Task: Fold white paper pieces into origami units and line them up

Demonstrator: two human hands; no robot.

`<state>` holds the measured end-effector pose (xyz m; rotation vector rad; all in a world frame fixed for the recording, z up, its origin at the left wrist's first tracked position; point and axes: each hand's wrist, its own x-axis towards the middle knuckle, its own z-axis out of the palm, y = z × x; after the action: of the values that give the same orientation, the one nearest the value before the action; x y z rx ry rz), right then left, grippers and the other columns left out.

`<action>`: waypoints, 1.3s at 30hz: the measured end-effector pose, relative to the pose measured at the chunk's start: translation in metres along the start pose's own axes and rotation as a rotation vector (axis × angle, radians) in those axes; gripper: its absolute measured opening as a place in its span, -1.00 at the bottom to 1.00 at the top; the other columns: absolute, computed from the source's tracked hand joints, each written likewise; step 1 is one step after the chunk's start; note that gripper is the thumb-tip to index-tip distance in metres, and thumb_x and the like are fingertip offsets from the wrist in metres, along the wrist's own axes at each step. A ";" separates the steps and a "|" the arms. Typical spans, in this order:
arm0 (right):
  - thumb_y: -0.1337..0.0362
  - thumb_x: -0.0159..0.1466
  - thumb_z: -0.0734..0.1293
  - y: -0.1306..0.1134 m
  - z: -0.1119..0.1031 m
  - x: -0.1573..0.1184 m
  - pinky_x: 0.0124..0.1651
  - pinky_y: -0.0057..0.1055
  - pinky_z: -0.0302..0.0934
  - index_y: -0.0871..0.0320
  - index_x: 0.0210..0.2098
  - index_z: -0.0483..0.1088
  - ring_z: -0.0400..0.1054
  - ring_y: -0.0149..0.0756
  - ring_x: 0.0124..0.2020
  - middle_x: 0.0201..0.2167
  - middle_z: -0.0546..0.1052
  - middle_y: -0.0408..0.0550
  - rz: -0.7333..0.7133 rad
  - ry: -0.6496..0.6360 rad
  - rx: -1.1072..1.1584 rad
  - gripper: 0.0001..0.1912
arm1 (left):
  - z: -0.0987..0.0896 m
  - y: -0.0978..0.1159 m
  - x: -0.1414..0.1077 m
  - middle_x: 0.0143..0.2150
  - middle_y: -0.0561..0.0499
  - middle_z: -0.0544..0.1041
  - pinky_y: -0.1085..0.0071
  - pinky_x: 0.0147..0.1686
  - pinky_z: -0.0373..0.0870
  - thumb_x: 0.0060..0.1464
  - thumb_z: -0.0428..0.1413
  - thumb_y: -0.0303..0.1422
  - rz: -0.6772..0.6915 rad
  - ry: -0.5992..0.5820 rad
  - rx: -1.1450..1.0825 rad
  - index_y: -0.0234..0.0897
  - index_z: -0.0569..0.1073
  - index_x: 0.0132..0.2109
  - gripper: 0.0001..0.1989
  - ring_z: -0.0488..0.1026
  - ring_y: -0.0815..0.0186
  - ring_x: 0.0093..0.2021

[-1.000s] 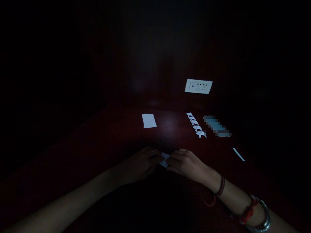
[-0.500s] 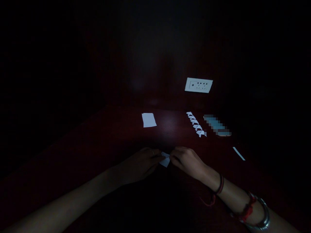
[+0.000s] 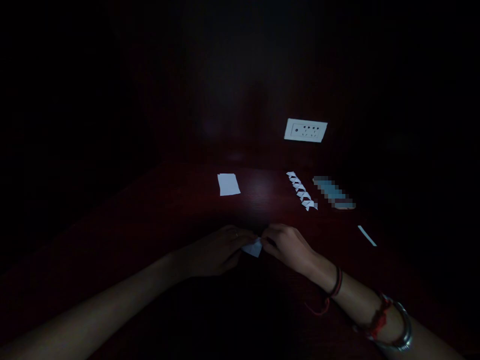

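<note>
A small piece of white paper [image 3: 252, 248] with creases lies on the dark red table, between my two hands. My left hand [image 3: 221, 250], with a ring on one finger, has its fingers closed over the paper's upper left part. The fingertips of my right hand [image 3: 287, 246] pinch the paper's upper right corner. The fingertips of both hands nearly meet at the paper's top edge. Beyond them, a stack of flat white paper [image 3: 228, 184] lies left of a row of folded white paper pieces [image 3: 301, 191].
A phone [image 3: 333, 193], blurred out, lies right of the folded row. Nearer on the right is a thin white strip [image 3: 367, 235]. A white socket panel [image 3: 305, 130] is on the wall behind the dark red table [image 3: 180, 200]. The surroundings are very dark.
My left fingers have moved right along the paper's top edge and cover more of it. My right hand stays at the corner. The whole view has shifted slightly.
</note>
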<state>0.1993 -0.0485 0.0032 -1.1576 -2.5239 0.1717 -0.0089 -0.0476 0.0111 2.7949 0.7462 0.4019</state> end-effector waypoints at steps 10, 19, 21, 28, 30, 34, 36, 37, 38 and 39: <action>0.33 0.19 0.14 0.000 -0.001 0.001 -0.39 -0.57 0.05 0.20 -0.42 0.31 0.22 -0.49 -0.43 -0.46 0.34 -0.12 0.013 -0.010 0.010 -0.85 | 0.006 -0.006 -0.005 0.11 0.01 0.17 0.26 0.04 0.05 -0.01 -0.09 -0.56 0.068 -0.019 0.104 -0.21 0.10 0.11 -0.50 0.11 0.25 0.08; 0.34 0.15 0.18 -0.001 0.002 0.003 -0.46 -0.58 0.01 0.18 -0.45 0.28 0.19 -0.50 -0.48 -0.47 0.32 -0.16 0.069 -0.001 0.003 -0.92 | 0.010 -0.011 -0.006 0.12 0.02 0.17 0.26 0.06 0.02 -0.04 -0.09 -0.59 0.074 -0.014 0.163 -0.21 0.09 0.12 -0.46 0.09 0.26 0.10; 0.34 0.15 0.19 -0.001 0.000 0.003 -0.46 -0.57 0.03 0.19 -0.44 0.28 0.19 -0.49 -0.47 -0.47 0.32 -0.15 0.079 0.020 -0.008 -0.92 | 0.009 -0.011 -0.006 0.12 0.01 0.17 0.26 0.06 0.03 -0.04 -0.09 -0.59 0.071 -0.016 0.160 -0.21 0.09 0.12 -0.46 0.09 0.26 0.10; 0.42 0.18 0.14 0.000 -0.010 -0.003 -0.23 -0.48 0.11 0.15 -0.31 0.35 0.21 -0.40 -0.30 -0.37 0.36 -0.09 -0.210 -0.002 -0.060 -0.81 | 0.007 -0.007 -0.006 0.13 0.01 0.15 0.24 0.07 -0.01 -0.03 -0.10 -0.60 0.056 -0.036 0.154 -0.19 0.05 0.14 -0.44 0.06 0.28 0.11; 0.42 0.18 0.14 0.000 -0.011 -0.004 -0.20 -0.45 0.12 0.16 -0.29 0.37 0.21 -0.38 -0.28 -0.36 0.38 -0.08 -0.266 -0.035 -0.081 -0.80 | 0.007 -0.006 -0.006 0.13 0.02 0.16 0.24 0.07 0.00 -0.03 -0.10 -0.60 0.057 -0.032 0.150 -0.17 0.04 0.14 -0.43 0.07 0.28 0.11; 0.42 0.18 0.14 0.000 -0.012 -0.005 -0.17 -0.44 0.13 0.17 -0.27 0.37 0.23 -0.39 -0.27 -0.36 0.40 -0.07 -0.285 -0.063 -0.100 -0.79 | 0.008 -0.007 -0.005 0.12 0.02 0.18 0.24 0.06 0.02 -0.04 -0.10 -0.61 0.060 -0.010 0.154 -0.18 0.07 0.13 -0.44 0.09 0.29 0.10; 0.42 0.18 0.14 0.000 -0.013 -0.005 -0.18 -0.44 0.14 0.17 -0.27 0.37 0.24 -0.40 -0.28 -0.35 0.40 -0.07 -0.291 -0.065 -0.111 -0.79 | 0.008 -0.007 -0.005 0.12 0.02 0.18 0.24 0.06 0.01 -0.04 -0.10 -0.61 0.062 -0.008 0.150 -0.19 0.07 0.13 -0.45 0.09 0.29 0.10; 0.42 0.18 0.14 0.000 -0.013 -0.005 -0.18 -0.44 0.14 0.17 -0.27 0.37 0.25 -0.40 -0.29 -0.36 0.41 -0.07 -0.295 -0.063 -0.120 -0.79 | 0.008 -0.007 -0.005 0.12 0.02 0.17 0.23 0.07 0.01 -0.04 -0.10 -0.61 0.062 -0.011 0.145 -0.19 0.07 0.13 -0.45 0.09 0.30 0.10; 0.42 0.18 0.14 0.000 -0.014 -0.005 -0.18 -0.43 0.14 0.16 -0.26 0.37 0.25 -0.39 -0.29 -0.36 0.41 -0.07 -0.301 -0.064 -0.132 -0.79 | 0.008 -0.008 -0.005 0.12 0.02 0.17 0.23 0.07 0.00 -0.04 -0.09 -0.61 0.061 -0.014 0.140 -0.19 0.07 0.13 -0.44 0.09 0.30 0.10; 0.42 0.17 0.14 -0.001 -0.014 -0.004 -0.18 -0.43 0.14 0.16 -0.26 0.37 0.25 -0.39 -0.29 -0.36 0.41 -0.07 -0.307 -0.067 -0.147 -0.79 | 0.009 -0.008 -0.005 0.12 0.02 0.17 0.23 0.07 0.00 -0.05 -0.09 -0.61 0.060 -0.018 0.135 -0.19 0.07 0.13 -0.44 0.09 0.30 0.10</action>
<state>0.2067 -0.0527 0.0152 -0.8095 -2.7733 -0.0557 -0.0140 -0.0447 -0.0002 2.9489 0.7121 0.3491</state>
